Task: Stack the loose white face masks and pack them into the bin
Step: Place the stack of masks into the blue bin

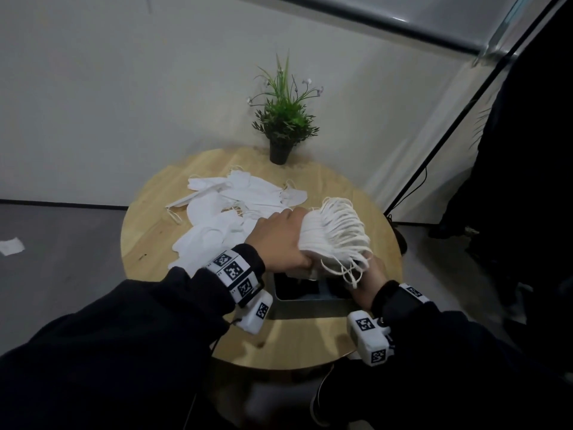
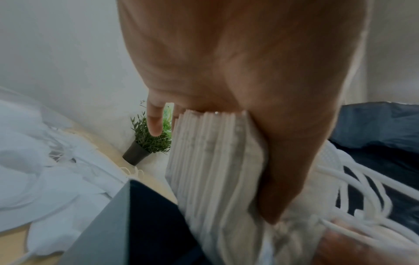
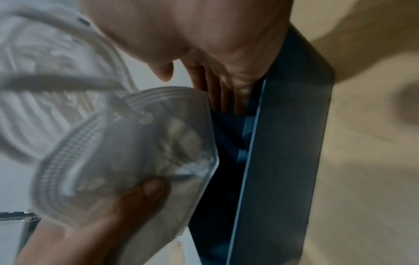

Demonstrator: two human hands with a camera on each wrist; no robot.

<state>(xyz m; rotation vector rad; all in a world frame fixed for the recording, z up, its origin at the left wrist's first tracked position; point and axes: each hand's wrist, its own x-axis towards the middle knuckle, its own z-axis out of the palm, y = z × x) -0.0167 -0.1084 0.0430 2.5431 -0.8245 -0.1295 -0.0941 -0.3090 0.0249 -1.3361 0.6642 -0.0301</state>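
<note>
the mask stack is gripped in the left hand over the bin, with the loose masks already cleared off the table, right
Not quite: the loose masks still lie spread on the table, as the head view shows. The left hand does grip the mask stack over the bin.

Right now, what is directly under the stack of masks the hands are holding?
The open dark bin sits under the stack of masks, gripped by the left hand and right hand. Its visible interior looks dark; the rest is covered.

Dim, flat indoor light, wide-angle warp at edges.
Right wrist view motion-blurred; soft shadow on table [image 3: 374, 161] at 3 o'clock.
</note>
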